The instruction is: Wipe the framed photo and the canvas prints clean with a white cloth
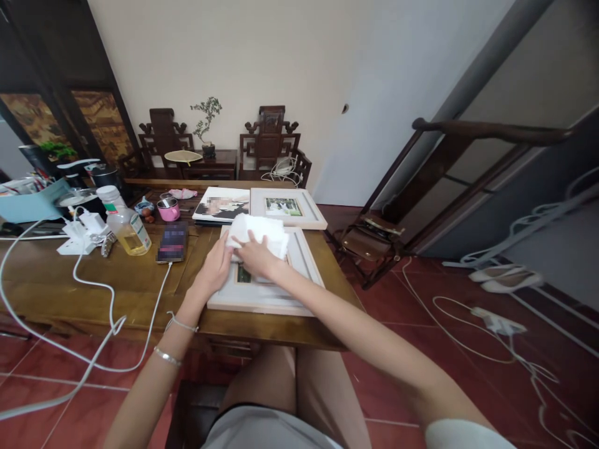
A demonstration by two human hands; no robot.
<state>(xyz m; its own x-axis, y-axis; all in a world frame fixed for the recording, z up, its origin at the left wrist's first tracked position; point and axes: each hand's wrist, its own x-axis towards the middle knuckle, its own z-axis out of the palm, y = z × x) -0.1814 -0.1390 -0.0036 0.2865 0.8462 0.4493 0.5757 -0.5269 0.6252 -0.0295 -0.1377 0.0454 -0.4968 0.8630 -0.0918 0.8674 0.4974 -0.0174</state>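
A light wooden picture frame [262, 307] lies flat near the front edge of the table, with a small picture partly showing in it. On top of it is a thick, soft white wad that looks like folded tissue or cloth [271, 227]. My left hand [218, 267] grips the wad's left side, its fingers running up along the edge and the thumb turned inward. My right hand [256, 257] lies over the wad's front, fingers spread and pressing on it. My hands and the wad hide much of the picture.
Behind are a second frame [316, 218] and a photo album [213, 209]. To the left stand a charging phone [172, 243], a pink cup [169, 210], a bottle [131, 234] and a white power strip [82, 234] with trailing cables. A wooden chair [449, 134] is at right.
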